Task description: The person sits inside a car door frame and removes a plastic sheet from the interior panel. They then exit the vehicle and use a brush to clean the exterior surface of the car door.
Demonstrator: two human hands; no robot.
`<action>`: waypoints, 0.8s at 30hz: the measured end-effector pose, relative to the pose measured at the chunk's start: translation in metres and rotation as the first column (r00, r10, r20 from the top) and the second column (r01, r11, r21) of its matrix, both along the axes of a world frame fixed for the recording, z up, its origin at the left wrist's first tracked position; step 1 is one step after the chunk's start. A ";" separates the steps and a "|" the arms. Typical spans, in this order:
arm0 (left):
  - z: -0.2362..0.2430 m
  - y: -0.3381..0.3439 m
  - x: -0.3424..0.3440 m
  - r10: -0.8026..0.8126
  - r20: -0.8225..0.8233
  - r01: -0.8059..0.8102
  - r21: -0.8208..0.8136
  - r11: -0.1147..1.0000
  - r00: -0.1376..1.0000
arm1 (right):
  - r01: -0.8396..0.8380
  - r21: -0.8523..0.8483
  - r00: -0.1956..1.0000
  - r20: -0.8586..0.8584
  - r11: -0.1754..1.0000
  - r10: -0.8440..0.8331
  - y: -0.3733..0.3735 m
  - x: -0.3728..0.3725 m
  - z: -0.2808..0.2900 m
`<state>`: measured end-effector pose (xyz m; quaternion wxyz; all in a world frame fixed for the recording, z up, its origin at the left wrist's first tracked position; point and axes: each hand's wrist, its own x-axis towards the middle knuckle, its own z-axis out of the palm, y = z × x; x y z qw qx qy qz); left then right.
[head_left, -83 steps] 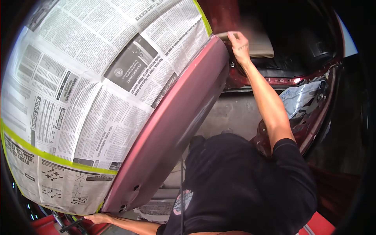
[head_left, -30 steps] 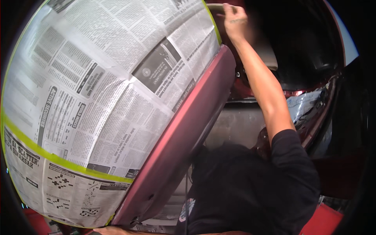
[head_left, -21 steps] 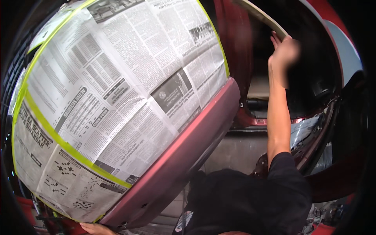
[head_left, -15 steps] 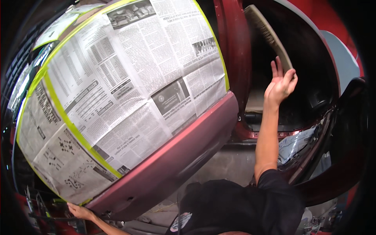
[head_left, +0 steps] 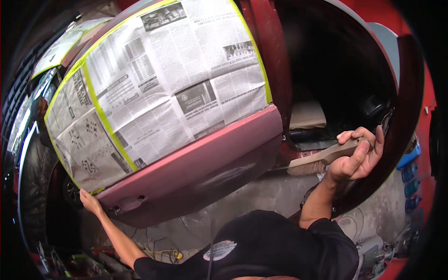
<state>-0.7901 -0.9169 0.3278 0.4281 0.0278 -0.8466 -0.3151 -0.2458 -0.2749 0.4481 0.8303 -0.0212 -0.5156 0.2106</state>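
In my right hand (head_left: pixel 358 156) is a brush (head_left: pixel 322 159) with a curved wooden handle and pale bristles. My thumb and fingers pinch its handle end, and the bristles face down toward the left. It is held low in the open car doorway, just right of the door. My left hand (head_left: pixel 91 201) grips the far left edge of the reddish car door (head_left: pixel 205 161), fingers wrapped round behind it. Newspaper (head_left: pixel 158 93) covers the upper part of that door, bordered by yellow-green masking tape (head_left: pixel 107 130). A whitish patch shows on the bare lower panel.
The dark car interior (head_left: pixel 340 65) opens beyond the door, with a beige pad (head_left: pixel 307 116) inside. A dark red panel (head_left: pixel 406 116) curves along the right. Blue containers (head_left: pixel 410 186) stand at far right; a yellow cord (head_left: pixel 163 252) lies on the floor.
My right hand has brought the brush down out of the doorway toward me, turning it bristles-down. My left hand stays on the door edge. The view has shifted, showing more floor.
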 end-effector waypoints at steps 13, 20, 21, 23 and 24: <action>0.007 0.047 -0.007 -0.057 0.162 0.054 0.021 0.998 0.985 | -0.097 -0.205 0.987 0.104 0.974 0.121 0.036 -0.025 -0.016; 0.010 0.064 -0.048 -0.048 0.401 -0.007 0.135 0.991 0.915 | -0.165 -0.157 0.978 0.105 0.974 0.182 0.013 -0.035 -0.017; 0.009 0.064 -0.058 -0.055 0.401 -0.002 0.141 0.990 0.914 | -0.176 -0.169 0.976 0.095 0.970 0.194 0.007 -0.034 -0.019; 0.010 0.065 -0.079 -0.070 0.415 0.001 0.164 0.986 0.907 | -0.189 -0.203 0.976 0.072 0.961 0.207 -0.003 -0.029 -0.026; 0.008 0.071 -0.086 -0.088 0.410 0.012 0.183 0.983 0.908 | -0.161 -0.210 0.981 0.076 0.964 0.181 -0.010 -0.028 -0.026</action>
